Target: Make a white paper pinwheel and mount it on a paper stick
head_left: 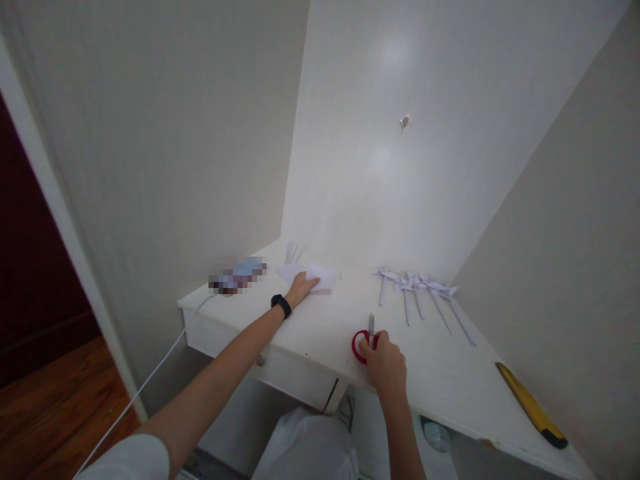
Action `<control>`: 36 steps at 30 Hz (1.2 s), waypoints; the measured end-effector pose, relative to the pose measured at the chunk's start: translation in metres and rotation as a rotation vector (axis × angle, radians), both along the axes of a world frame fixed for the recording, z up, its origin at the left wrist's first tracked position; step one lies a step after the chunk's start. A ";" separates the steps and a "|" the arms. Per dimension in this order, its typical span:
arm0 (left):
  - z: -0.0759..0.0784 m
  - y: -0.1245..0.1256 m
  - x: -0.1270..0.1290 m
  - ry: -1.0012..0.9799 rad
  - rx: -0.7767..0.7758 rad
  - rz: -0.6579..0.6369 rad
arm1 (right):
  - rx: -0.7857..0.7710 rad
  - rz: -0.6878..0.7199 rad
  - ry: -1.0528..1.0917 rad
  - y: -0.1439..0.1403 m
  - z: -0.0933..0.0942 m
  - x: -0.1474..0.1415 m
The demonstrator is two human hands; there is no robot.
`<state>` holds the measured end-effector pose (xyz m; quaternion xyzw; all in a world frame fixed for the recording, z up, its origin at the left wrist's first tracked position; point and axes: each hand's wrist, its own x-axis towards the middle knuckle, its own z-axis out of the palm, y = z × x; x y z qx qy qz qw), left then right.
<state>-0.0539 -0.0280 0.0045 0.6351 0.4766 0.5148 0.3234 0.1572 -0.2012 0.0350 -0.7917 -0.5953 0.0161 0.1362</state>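
A row of folded paper pinwheels (423,293) is laid out on the white counter (320,327), toward its back. A yellow utility knife (531,404) is seen near the right edge. A white cable (150,380) is hung off the left side.

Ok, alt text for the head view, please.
At a white desk, the right hand grips red-handled scissors while the left hand rests on white paper. Folded paper pinwheels lie further right.

Left hand (301,289) stretched forward, lying flat; right hand (384,363) curled, nearer.
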 end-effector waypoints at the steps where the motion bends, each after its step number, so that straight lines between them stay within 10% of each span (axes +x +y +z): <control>1: 0.000 -0.002 0.000 -0.023 0.001 -0.009 | 0.009 0.010 0.006 -0.001 -0.001 0.001; 21: -0.014 -0.009 -0.001 -0.204 -0.132 -0.207 | 0.083 0.002 0.107 0.011 -0.018 0.018; 24: -0.016 -0.005 0.000 -0.247 -0.159 -0.240 | 0.142 -0.028 0.372 0.012 -0.025 0.030; 29: -0.015 -0.007 0.000 -0.320 -0.160 -0.305 | 0.415 0.054 1.423 0.008 -0.037 0.053; 36: -0.005 -0.025 0.001 -0.276 -0.181 -0.338 | 0.415 0.164 1.688 0.000 -0.031 0.045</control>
